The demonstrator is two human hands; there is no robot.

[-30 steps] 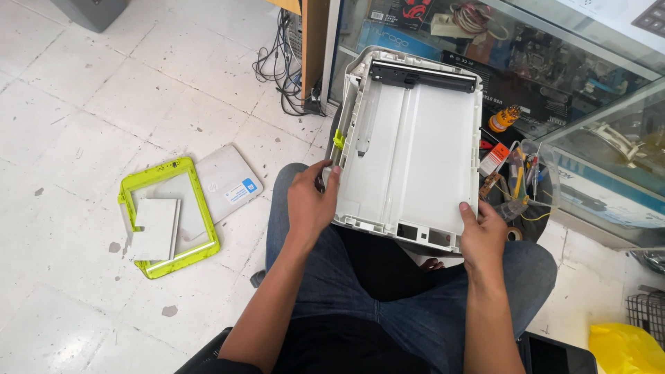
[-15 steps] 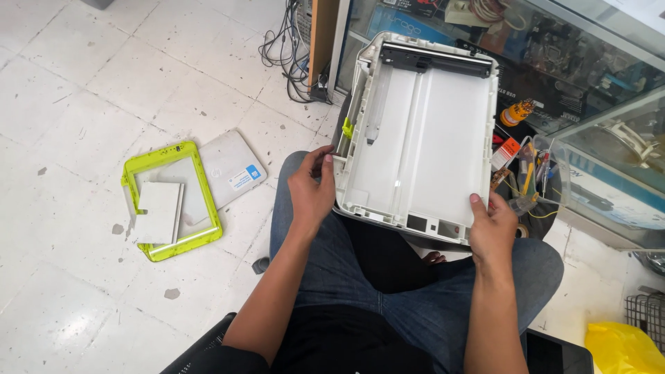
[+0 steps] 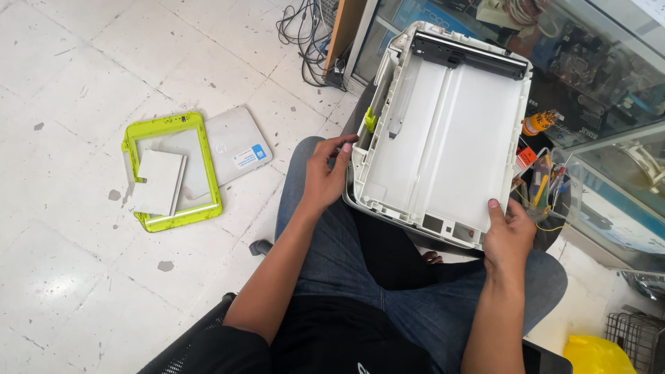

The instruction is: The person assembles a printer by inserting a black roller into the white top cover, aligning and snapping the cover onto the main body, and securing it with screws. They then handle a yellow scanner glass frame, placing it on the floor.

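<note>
- White tiled floor [image 3: 83, 291], scuffed and spotted, takes up the left half of the view.
- Glass display cabinet [image 3: 609, 90] along the right and top edges; boards and parts visible behind the glass, too cluttered to identify individually.
- White plastic printer housing [image 3: 443, 131], open side up, rests tilted across the seated person's lap on blue jeans [image 3: 360, 277]. Black bar at its far end; a small lime-green tab on its left wall.
- Left hand [image 3: 325, 176] on the housing's near left corner: fingers curled round the outer wall, thumb up at the rim, gripping it.
- Right hand [image 3: 509, 235] at the near right corner: thumb pressed flat on the inner rim, remaining fingers tucked under the edge, gripping it.
- Lime-green plastic frame [image 3: 201, 138] lies flat on the floor, well apart from the left hand. A small white panel [image 3: 159, 181] lies inside it.
- White flat cover [image 3: 239, 144] with a small blue label, partly beneath the frame's right side.
- Clear container of tools [image 3: 544, 183] just beside the housing's right wall; screwdriver handles showing.
- Tangle of black cables [image 3: 305, 31] on the floor at the top.
- Yellow bag [image 3: 596, 354] at the lower right corner.
</note>
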